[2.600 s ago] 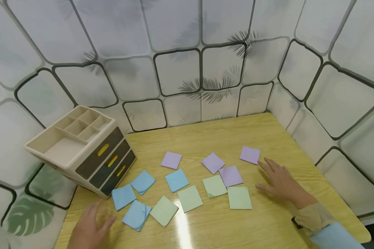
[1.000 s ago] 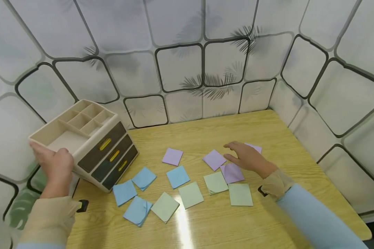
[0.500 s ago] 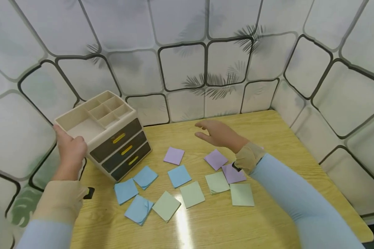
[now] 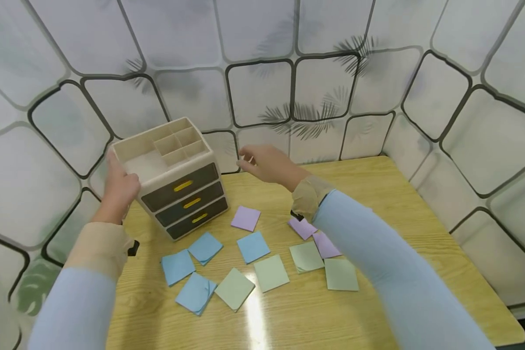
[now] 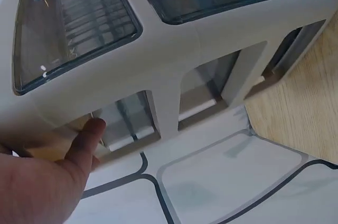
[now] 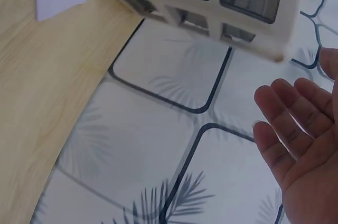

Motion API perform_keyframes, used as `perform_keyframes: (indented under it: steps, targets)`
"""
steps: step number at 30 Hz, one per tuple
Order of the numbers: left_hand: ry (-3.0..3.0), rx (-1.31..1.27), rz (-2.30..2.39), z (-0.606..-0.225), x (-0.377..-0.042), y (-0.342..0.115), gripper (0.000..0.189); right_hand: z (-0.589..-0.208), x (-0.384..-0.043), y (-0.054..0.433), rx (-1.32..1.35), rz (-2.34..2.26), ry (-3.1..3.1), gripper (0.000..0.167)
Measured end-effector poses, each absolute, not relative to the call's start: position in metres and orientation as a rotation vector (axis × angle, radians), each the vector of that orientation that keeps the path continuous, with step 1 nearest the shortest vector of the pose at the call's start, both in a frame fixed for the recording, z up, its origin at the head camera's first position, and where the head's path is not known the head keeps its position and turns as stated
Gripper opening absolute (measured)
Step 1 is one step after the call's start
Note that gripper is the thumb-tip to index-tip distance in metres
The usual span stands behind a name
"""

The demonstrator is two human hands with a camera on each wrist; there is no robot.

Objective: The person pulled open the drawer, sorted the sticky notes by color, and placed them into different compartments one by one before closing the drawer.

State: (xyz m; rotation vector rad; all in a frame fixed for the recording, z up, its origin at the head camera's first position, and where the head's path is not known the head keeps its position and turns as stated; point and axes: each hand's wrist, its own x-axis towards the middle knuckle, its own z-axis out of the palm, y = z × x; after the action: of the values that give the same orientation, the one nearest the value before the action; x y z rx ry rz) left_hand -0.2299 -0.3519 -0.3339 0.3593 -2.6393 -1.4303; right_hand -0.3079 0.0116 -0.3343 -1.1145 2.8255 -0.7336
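Observation:
A cream desk organizer [image 4: 178, 176] with three dark drawers, yellow handles and an open divided top stands at the back left of the table in the head view. My left hand [image 4: 121, 185] grips its left side near the top edge. The left wrist view has the thumb of the left hand [image 5: 58, 182] at a side opening of the organizer [image 5: 174, 49]; its other fingers are mostly hidden. To the right of the organizer, my right hand [image 4: 271, 165] is raised, holding nothing, fingers loosely bent. In the right wrist view, a gap separates that hand [image 6: 309, 147] from the organizer [image 6: 211, 28].
Blue [image 4: 177, 267], green [image 4: 271, 273] and purple [image 4: 246, 218] pads of sticky notes lie spread over the wooden table [image 4: 192, 330]. The right forearm passes above some of the purple ones. A tile-patterned wall [image 4: 262, 92] borders the back and sides.
My left hand went from the table to the organizer, which has shifted right and turned to face more forward. The right hand has moved left from the purple pads toward the organizer.

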Motion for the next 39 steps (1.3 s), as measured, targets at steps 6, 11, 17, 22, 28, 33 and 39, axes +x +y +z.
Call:
perform_keyframes:
  steps: [6,11,17,22,28,33,39]
  targets:
    - [-2.734,0.309,-1.406,-0.331,-0.248,-0.353,0.101,-0.327,-0.315,-0.020,-1.080,-0.730,2.884,0.040]
    - [-2.780,0.245,-1.340,-0.328,-0.260,-0.357,0.100,-0.330,-0.320,-0.040,-1.111,-0.767,2.911,0.041]
    - [-2.811,0.172,-1.337,-0.327,-0.272,-0.358,0.099,-0.333,-0.321,-0.052,-1.087,-0.794,2.934,0.036]
    - [-2.865,0.191,-1.296,-0.325,-0.280,-0.360,0.102,-0.336,-0.323,-0.056,-1.063,-0.800,2.967,0.032]
    - [-2.856,0.206,-1.291,-0.325,-0.289,-0.358,0.103,-0.337,-0.332,-0.056,-1.069,-0.737,3.039,0.029]
    - [-2.826,0.229,-1.327,-0.324,-0.295,-0.350,0.107,-0.336,-0.335,-0.051,-1.055,-0.739,3.064,0.028]
    - [-2.836,0.248,-1.307,-0.325,-0.298,-0.347,0.104,-0.338,-0.337,-0.048,-1.036,-0.752,3.062,0.028]
